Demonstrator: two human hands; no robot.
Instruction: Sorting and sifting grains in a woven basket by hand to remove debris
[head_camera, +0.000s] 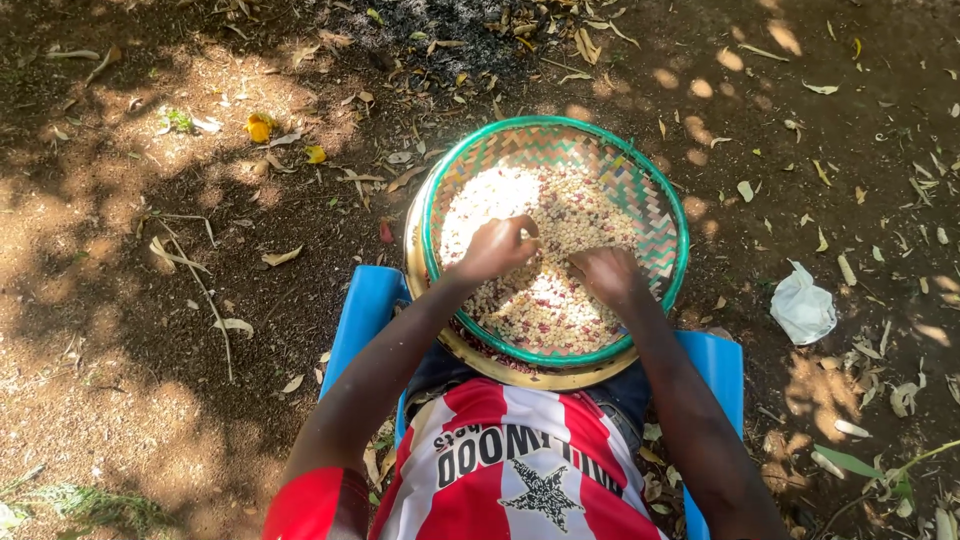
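Green-rimmed woven basket (655, 215) of pale beans (545, 300) – left hand (497, 248) grip pinched, right hand (605, 274) loosely curled among them

Basket (655, 215): round, woven, green-rimmed, lying flat on the lap.
Beans (540, 300): pale and reddish, heaped from centre toward 6 o'clock.
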